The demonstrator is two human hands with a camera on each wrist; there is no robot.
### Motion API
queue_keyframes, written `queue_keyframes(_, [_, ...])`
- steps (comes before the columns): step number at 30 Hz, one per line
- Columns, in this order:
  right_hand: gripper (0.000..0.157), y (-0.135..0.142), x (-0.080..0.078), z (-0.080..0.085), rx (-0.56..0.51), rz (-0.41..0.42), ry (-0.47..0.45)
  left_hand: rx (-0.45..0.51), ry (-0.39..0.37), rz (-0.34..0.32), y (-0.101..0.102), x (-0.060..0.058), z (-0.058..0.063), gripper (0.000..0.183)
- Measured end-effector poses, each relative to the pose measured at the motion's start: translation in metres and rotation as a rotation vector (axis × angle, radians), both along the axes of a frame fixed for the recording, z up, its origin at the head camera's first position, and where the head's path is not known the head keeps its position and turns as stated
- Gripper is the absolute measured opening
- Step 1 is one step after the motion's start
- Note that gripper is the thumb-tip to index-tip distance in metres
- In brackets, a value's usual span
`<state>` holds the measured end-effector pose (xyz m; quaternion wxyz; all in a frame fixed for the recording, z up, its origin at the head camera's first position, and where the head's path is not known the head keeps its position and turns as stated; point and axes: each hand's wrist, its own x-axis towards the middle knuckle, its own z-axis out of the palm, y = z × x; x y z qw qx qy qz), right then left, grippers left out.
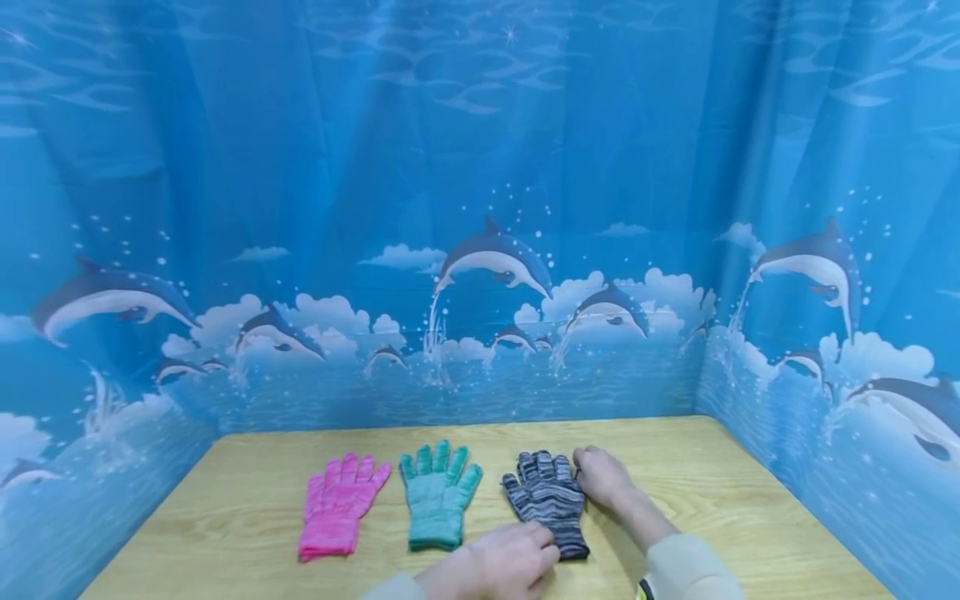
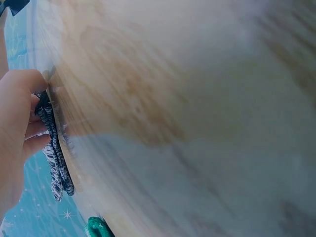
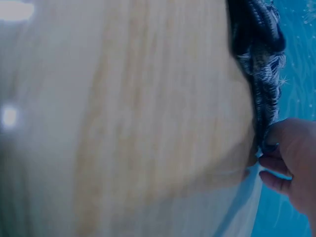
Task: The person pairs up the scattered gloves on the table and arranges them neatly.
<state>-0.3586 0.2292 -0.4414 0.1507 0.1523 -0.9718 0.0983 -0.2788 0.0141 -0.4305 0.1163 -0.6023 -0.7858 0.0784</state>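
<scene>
A black-and-grey striped knit glove (image 1: 551,497) lies on the table with its fingers toward the back. My left hand (image 1: 510,557) is at the cuff's left side; the left wrist view shows the dark knit edge (image 2: 47,111) between its thumb and fingers. My right hand (image 1: 602,477) is at the glove's right-hand finger. Thumb and fingers of that hand (image 3: 294,158) pinch the fingertip of the striped glove (image 3: 266,89) in the right wrist view. Left of it lie a green glove (image 1: 437,500) and a pink glove (image 1: 341,504), both flat, fingers toward the back.
The light wooden table (image 1: 247,500) meets a blue curtain (image 1: 360,167) with printed dolphins at its back and sides. Part of the green glove (image 2: 97,227) shows at the bottom of the left wrist view.
</scene>
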Motion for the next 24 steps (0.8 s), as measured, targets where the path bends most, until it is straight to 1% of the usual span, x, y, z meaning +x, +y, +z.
queue_keyframes(3, [0.006, -0.002, -0.001, 0.005, 0.038, -0.015, 0.035, 0.020, 0.049, -0.012, -0.001, 0.002, 0.000, 0.011])
queue_keyframes(5, [0.005, -0.004, -0.003, 0.008, 0.035, -0.006, 0.068, 0.028, 0.085, -0.019, -0.001, 0.003, 0.000, 0.010])
queue_keyframes(6, [0.007, -0.006, -0.004, 0.009, 0.026, 0.009, 0.090, 0.029, 0.101, -0.021, -0.001, 0.003, 0.001, 0.010])
queue_keyframes(8, [0.011, -0.009, -0.007, 0.010, 0.024, 0.054, 0.128, 0.020, 0.106, -0.018, 0.000, 0.003, 0.001, 0.011])
queue_keyframes(9, [0.014, -0.010, -0.008, 0.009, 0.029, 0.078, 0.132, 0.015, 0.111, -0.018, 0.000, 0.003, 0.001, 0.011])
queue_keyframes(12, [0.021, -0.017, -0.012, 0.007, 0.041, 0.135, 0.113, -0.013, 0.096, -0.005, 0.000, 0.003, 0.002, 0.011])
queue_keyframes(14, [0.023, -0.020, -0.013, 0.005, 0.051, 0.147, 0.092, -0.034, 0.083, -0.005, 0.000, 0.002, 0.002, 0.011])
queue_keyframes(16, [0.022, -0.022, -0.014, 0.003, 0.059, 0.143, 0.085, -0.051, 0.077, -0.010, 0.000, 0.002, 0.002, 0.010])
queue_keyframes(18, [0.018, -0.022, -0.015, 0.001, 0.069, 0.125, 0.099, -0.063, 0.068, -0.020, 0.001, 0.001, 0.002, 0.008])
queue_keyframes(21, [0.012, -0.020, -0.017, 0.001, 0.058, 0.123, 0.153, -0.075, 0.054, -0.025, 0.001, 0.000, 0.001, 0.006])
queue_keyframes(23, [0.013, -0.018, -0.020, 0.003, 0.046, 0.144, 0.179, -0.079, 0.033, -0.016, 0.001, -0.002, 0.001, 0.006])
queue_keyframes(24, [0.014, -0.017, -0.021, 0.004, 0.039, 0.167, 0.184, -0.078, 0.033, -0.012, 0.000, -0.002, 0.001, 0.006])
